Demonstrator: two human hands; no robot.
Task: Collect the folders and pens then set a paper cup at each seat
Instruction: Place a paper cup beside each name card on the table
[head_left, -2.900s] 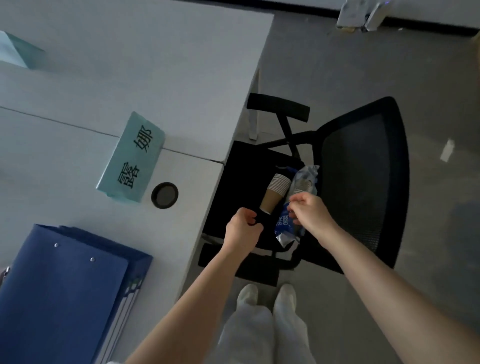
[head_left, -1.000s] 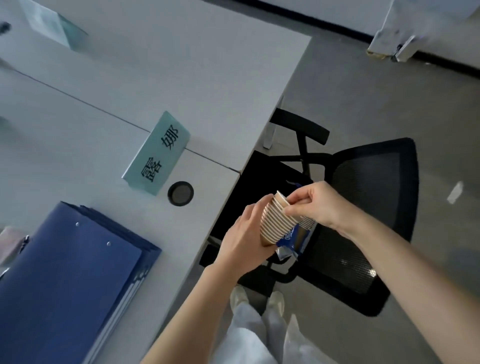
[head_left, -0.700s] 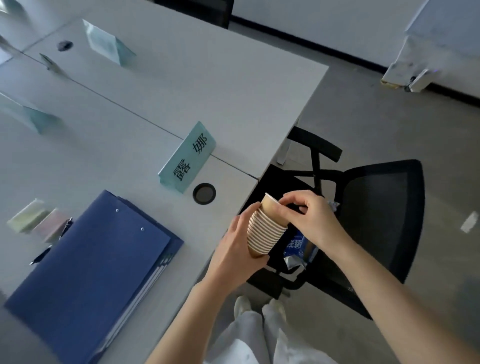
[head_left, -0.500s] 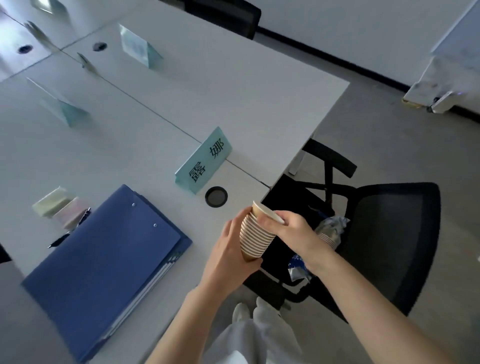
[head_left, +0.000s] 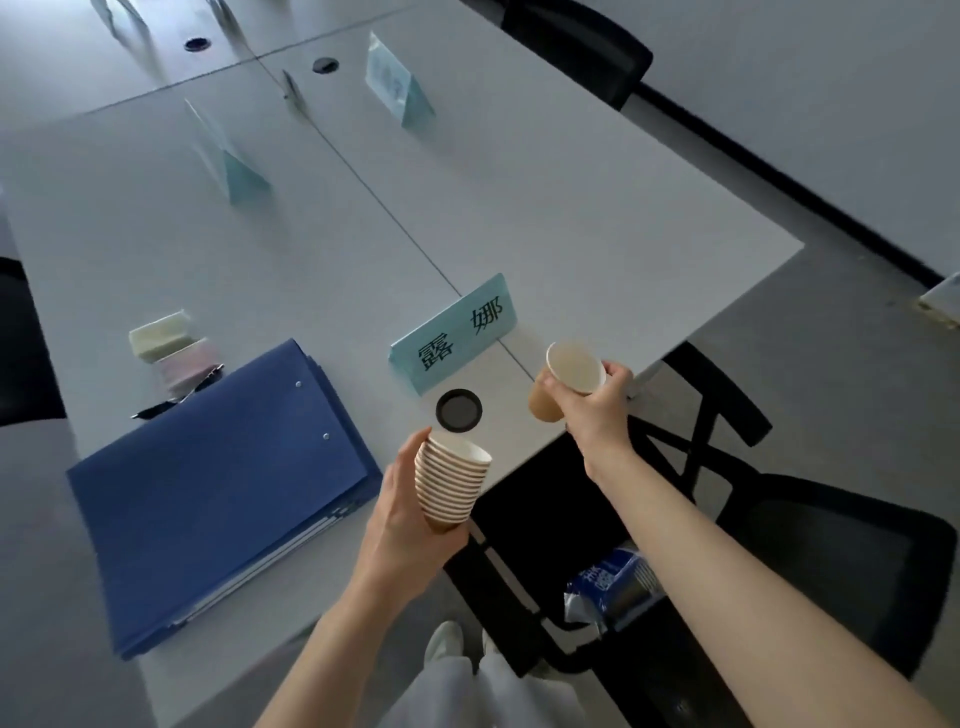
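My left hand (head_left: 402, 525) grips a stack of several brown paper cups (head_left: 451, 483) just off the table's near corner. My right hand (head_left: 597, 410) holds a single paper cup (head_left: 566, 382), tilted, above the table edge to the right of a teal name card (head_left: 454, 332). A pile of blue folders (head_left: 218, 483) lies on the white table (head_left: 597, 208) to the left. Beside the folders a black pen (head_left: 166, 408) lies next to pastel sticky-note pads (head_left: 171, 348).
A black mesh chair (head_left: 805, 561) stands under my right arm, with a blue plastic cup wrapper (head_left: 608, 582) on its seat. A round cable grommet (head_left: 458, 409) sits near the name card. More teal name cards (head_left: 397, 88) stand farther back. Another black chair (head_left: 576, 47) is at the far side.
My right hand has pulled one cup off the top of the stack and carried it up and right toward the table edge. The view has tilted up over the table.
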